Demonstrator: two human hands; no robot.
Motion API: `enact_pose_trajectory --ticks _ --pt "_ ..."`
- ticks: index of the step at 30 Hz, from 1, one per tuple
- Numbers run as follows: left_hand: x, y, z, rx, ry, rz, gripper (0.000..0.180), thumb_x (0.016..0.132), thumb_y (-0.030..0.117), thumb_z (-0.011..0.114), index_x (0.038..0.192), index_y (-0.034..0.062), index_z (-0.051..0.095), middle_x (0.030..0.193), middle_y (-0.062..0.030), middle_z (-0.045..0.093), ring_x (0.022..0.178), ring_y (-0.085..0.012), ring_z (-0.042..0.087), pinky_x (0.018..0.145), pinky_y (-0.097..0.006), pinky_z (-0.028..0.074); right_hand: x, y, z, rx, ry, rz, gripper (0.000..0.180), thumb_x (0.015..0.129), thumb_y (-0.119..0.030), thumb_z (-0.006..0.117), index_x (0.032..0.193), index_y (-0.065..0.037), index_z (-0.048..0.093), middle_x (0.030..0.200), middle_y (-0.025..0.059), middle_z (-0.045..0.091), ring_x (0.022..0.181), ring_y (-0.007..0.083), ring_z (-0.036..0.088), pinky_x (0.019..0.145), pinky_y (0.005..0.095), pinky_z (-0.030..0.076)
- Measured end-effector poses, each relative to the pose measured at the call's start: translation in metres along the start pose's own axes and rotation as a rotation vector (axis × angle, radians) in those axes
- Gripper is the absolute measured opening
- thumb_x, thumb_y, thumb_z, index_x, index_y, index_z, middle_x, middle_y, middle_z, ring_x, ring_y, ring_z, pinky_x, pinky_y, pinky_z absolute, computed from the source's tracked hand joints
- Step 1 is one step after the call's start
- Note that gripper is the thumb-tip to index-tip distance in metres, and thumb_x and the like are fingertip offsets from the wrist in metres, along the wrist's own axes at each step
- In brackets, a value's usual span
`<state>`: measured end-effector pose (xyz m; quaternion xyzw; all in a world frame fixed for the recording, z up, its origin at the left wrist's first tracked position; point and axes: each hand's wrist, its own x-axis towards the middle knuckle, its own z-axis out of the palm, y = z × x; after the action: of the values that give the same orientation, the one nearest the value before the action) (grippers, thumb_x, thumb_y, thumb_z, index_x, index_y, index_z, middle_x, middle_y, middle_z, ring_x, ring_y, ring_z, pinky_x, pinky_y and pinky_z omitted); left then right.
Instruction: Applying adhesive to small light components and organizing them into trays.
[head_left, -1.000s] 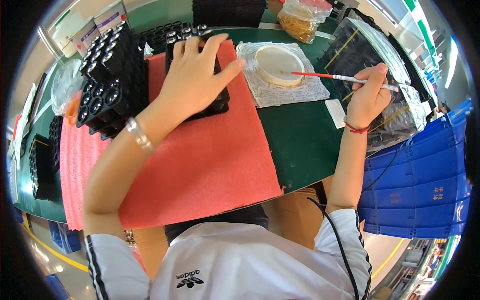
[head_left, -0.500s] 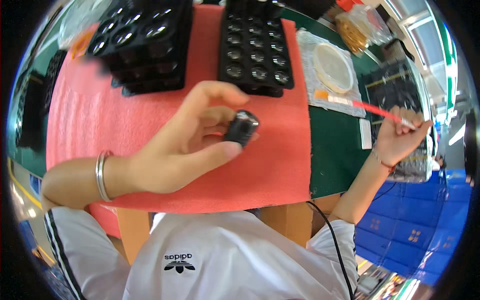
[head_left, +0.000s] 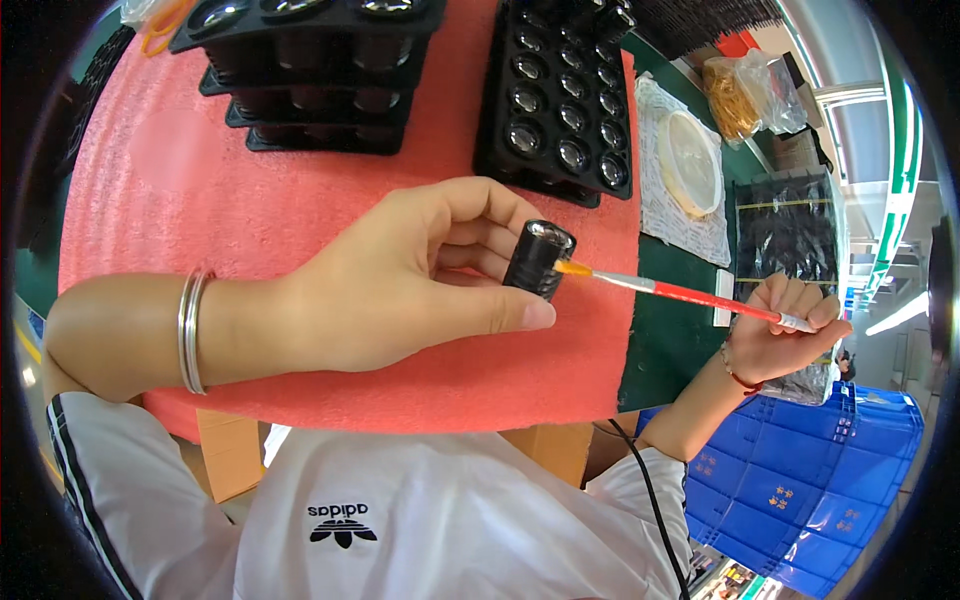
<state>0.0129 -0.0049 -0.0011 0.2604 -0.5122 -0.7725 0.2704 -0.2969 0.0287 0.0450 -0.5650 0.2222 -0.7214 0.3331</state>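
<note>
Between the thumb and fingers of my left hand (head_left: 420,270) is a short black cylinder with a shiny glass top (head_left: 540,258), probably a lens barrel. It is held above the red foam mat (head_left: 230,220), tilted slightly. My right hand (head_left: 785,325) pinches a thin red paintbrush (head_left: 690,295) near its handle end. The brush's orange bristle tip points left and meets the upper side of the cylinder, or lies just in front of it. Beyond my hands stands a black tray (head_left: 550,110) with rows of glass-topped round pieces.
A stack of black trays (head_left: 320,75) stands at the far left of the mat. On the right, a round whitish dish (head_left: 690,165) rests on a cloth (head_left: 655,220) over the green table (head_left: 650,345). Behind lies a bag of yellowish bands (head_left: 735,95); blue crates (head_left: 790,480) stand lower right.
The brush has swung left and down from above the cloth, so its tip is now at the cylinder. My left hand has shifted slightly right with the cylinder. The view has also shifted.
</note>
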Motion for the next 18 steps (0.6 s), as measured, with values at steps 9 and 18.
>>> enact_pose_trajectory --ticks 9,18 --pt "0.002 -0.001 -0.002 -0.084 -0.048 0.016 0.035 0.076 0.005 0.064 0.105 0.0029 0.045 0.104 -0.0093 0.056 0.099 -0.0155 0.053 0.088 -0.029 0.041 0.003 -0.003 -0.003 -0.203 0.001 -0.061 0.039 0.094 -0.033 0.031 0.066 -0.010 0.045 0.043 -0.0010 0.033 0.036 0.0077 0.023 0.039 0.0231 0.021" --pt "0.001 -0.002 -0.002 -0.148 -0.087 0.032 0.035 0.080 0.005 0.058 0.112 0.0014 0.043 0.113 -0.0110 0.052 0.104 -0.0184 0.051 0.091 -0.032 0.040 0.006 -0.001 -0.011 -0.168 0.084 -0.075 0.038 0.093 -0.036 0.033 0.066 -0.011 0.043 0.044 -0.0022 0.031 0.037 0.0068 0.023 0.040 0.0223 0.021"
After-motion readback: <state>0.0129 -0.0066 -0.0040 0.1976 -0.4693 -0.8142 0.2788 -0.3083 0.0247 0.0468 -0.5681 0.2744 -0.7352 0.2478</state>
